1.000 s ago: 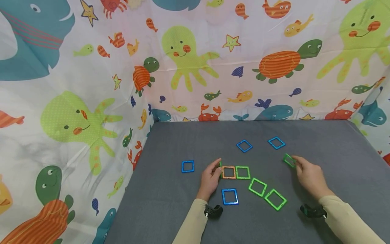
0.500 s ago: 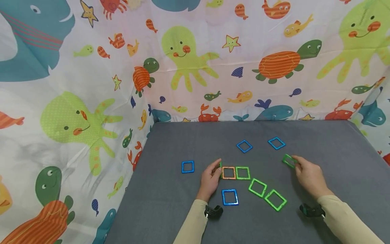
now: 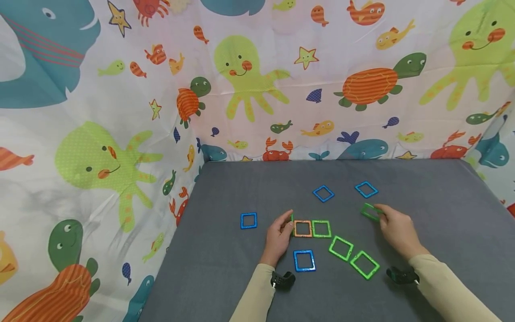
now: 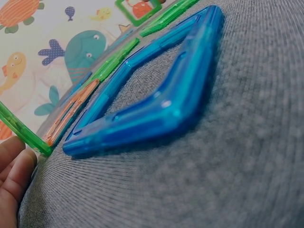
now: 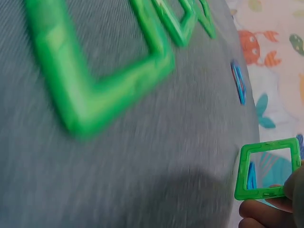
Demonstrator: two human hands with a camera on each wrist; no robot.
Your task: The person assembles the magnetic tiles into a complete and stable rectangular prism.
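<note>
Left grip [image 3: 277, 235]: touching upright green square frame [image 4: 26, 133], fingers on its outer side; can't tell if it's pinched or just supported.
Right grip [image 3: 398, 226]: holding tilted green square frame [image 5: 261, 193], thumb and fingers pinching one side; frame sits on the grip's left.
Orange square frame [image 3: 303, 235]: flat, directly right of left grip, meeting the base of the upright one.
Row green frame [image 3: 322, 236]: flat, edge to edge with orange, further right of left grip.
Middle green frame [image 3: 350, 252]: flat, between grips, nearer the person.
Outer green frame [image 3: 359, 270]: flat, just beside the middle one, left of right grip, nearer the person.
Front blue frame [image 3: 305, 270]: flat, right of left grip, nearer the person.
Side blue frame [image 3: 248, 227]: flat, left of left grip, apart from it.
Centre-back blue frame [image 3: 328, 197]: flat, between grips, beyond both.
Right-back blue frame [image 3: 360, 192]: flat, beyond right grip, slightly left.
Counter [image 3: 225, 268]: grey cloth, under both grips.
Sea-animal curtain [image 3: 169, 27]: beyond both grips and off to their left.
</note>
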